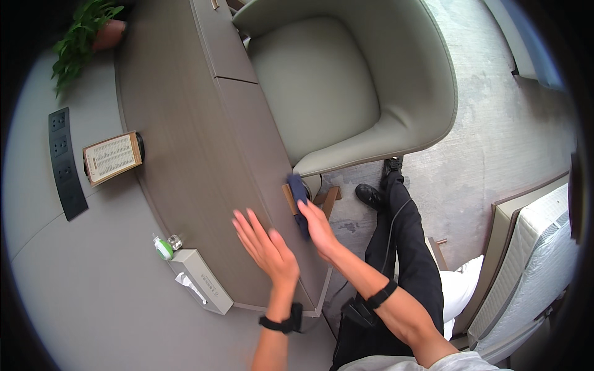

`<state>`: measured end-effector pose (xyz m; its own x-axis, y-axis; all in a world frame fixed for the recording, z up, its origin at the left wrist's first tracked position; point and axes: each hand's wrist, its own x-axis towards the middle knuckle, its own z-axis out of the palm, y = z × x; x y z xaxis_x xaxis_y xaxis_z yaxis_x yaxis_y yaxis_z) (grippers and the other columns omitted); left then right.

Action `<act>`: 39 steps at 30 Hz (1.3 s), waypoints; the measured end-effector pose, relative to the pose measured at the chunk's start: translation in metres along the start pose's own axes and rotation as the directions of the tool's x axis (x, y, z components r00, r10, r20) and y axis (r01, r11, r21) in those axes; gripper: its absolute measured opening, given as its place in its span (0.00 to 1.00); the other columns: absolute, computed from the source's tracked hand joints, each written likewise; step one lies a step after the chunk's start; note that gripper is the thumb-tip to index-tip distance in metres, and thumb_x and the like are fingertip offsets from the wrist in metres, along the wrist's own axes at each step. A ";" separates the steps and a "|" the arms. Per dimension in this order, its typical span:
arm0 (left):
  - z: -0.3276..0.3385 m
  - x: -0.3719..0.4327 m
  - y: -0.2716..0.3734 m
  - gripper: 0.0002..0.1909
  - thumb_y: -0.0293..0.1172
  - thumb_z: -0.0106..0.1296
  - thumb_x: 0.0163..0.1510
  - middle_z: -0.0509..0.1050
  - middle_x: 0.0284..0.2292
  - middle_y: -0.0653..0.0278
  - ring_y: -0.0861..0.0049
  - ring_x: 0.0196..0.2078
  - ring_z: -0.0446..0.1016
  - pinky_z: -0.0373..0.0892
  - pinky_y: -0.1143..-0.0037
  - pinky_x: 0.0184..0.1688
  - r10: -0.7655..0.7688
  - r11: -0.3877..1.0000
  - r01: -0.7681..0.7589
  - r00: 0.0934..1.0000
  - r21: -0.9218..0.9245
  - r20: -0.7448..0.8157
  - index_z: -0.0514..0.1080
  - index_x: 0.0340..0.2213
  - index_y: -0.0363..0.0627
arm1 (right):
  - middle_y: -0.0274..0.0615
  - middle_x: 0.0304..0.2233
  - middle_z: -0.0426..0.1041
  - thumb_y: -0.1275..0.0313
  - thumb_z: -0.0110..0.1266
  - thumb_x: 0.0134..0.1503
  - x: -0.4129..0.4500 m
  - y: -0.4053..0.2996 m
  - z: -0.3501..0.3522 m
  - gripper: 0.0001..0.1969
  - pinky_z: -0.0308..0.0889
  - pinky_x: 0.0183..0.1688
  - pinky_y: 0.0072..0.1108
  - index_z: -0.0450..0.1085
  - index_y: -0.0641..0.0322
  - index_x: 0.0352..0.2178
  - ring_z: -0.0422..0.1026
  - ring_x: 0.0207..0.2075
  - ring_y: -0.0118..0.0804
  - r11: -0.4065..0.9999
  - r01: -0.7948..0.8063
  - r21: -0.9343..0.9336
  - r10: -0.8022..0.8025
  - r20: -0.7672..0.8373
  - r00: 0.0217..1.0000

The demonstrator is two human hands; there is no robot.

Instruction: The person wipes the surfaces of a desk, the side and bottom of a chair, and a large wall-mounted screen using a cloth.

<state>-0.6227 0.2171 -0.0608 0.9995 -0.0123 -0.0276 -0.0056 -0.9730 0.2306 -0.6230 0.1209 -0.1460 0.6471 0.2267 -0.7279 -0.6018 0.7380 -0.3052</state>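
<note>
My right hand (pixel 319 228) grips a folded dark blue cloth (pixel 298 188). The cloth rests against the front edge of the desk, beside a wooden drawer handle (pixel 290 199). Part of that handle is behind the cloth. Over the desktop (pixel 185 139), my left hand (pixel 269 252) is held flat with its fingers apart and nothing in it. It looks slightly blurred. I cannot tell whether it touches the wood. Both forearms wear black straps, one of them at the left wrist.
A grey upholstered armchair (pixel 320 88) stands against the desk. Along the wall side are a tissue box (pixel 204 280), a green-and-white bottle (pixel 163 249), a small glass jar (pixel 175 241), a printed card holder (pixel 113 157) and a potted plant (pixel 109 35). A mattress (pixel 524 273) lies at right.
</note>
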 end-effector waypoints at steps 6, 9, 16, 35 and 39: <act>-0.018 -0.097 0.008 0.32 0.39 0.33 0.69 0.43 0.72 0.47 0.45 0.74 0.39 0.38 0.52 0.72 0.006 0.999 0.001 0.989 -0.051 0.146 0.48 0.69 0.35 | 0.42 0.61 0.67 0.58 0.41 0.72 0.040 -0.040 0.019 0.29 0.54 0.65 0.20 0.58 0.68 0.66 0.62 0.61 0.28 0.937 0.293 -0.190 -0.275 0.114 0.955; -0.028 -0.115 0.000 0.31 0.37 0.33 0.68 0.44 0.71 0.44 0.43 0.74 0.40 0.40 0.50 0.71 -0.038 0.994 0.063 0.969 -0.093 0.245 0.51 0.68 0.36 | 0.44 0.58 0.70 0.55 0.40 0.72 0.039 -0.021 -0.002 0.30 0.58 0.62 0.23 0.57 0.67 0.66 0.67 0.58 0.32 0.936 0.251 -0.247 -0.214 0.165 0.963; -0.033 -0.149 -0.030 0.29 0.38 0.32 0.70 0.47 0.70 0.43 0.44 0.73 0.43 0.44 0.52 0.71 0.000 1.000 0.002 0.971 -0.007 0.238 0.54 0.66 0.36 | 0.51 0.66 0.62 0.56 0.40 0.71 -0.037 0.095 -0.072 0.29 0.55 0.67 0.29 0.56 0.60 0.67 0.60 0.68 0.48 0.890 -0.091 -0.446 0.083 -0.037 0.996; -0.017 -0.170 -0.031 0.26 0.36 0.33 0.69 0.53 0.68 0.41 0.39 0.70 0.49 0.48 0.47 0.69 0.001 0.999 0.001 0.999 -0.044 0.049 0.59 0.64 0.37 | 0.54 0.72 0.49 0.61 0.39 0.72 -0.162 0.131 -0.058 0.29 0.48 0.71 0.30 0.52 0.71 0.67 0.47 0.73 0.49 0.815 0.107 -0.570 -0.083 0.069 0.994; -0.019 -0.171 -0.032 0.26 0.36 0.33 0.69 0.52 0.68 0.42 0.41 0.71 0.48 0.47 0.49 0.70 -0.008 1.000 0.010 0.998 -0.026 0.061 0.59 0.64 0.36 | 0.53 0.70 0.54 0.59 0.36 0.73 -0.116 0.146 -0.066 0.29 0.50 0.69 0.27 0.53 0.66 0.68 0.52 0.71 0.47 0.790 -0.295 -0.537 0.190 -0.243 0.951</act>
<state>-0.7929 0.2548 -0.0451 0.9959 -0.0184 -0.0884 0.0048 -0.9669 0.2551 -0.8168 0.1602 -0.1472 0.3873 0.2020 -0.8995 -0.9179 0.1753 -0.3559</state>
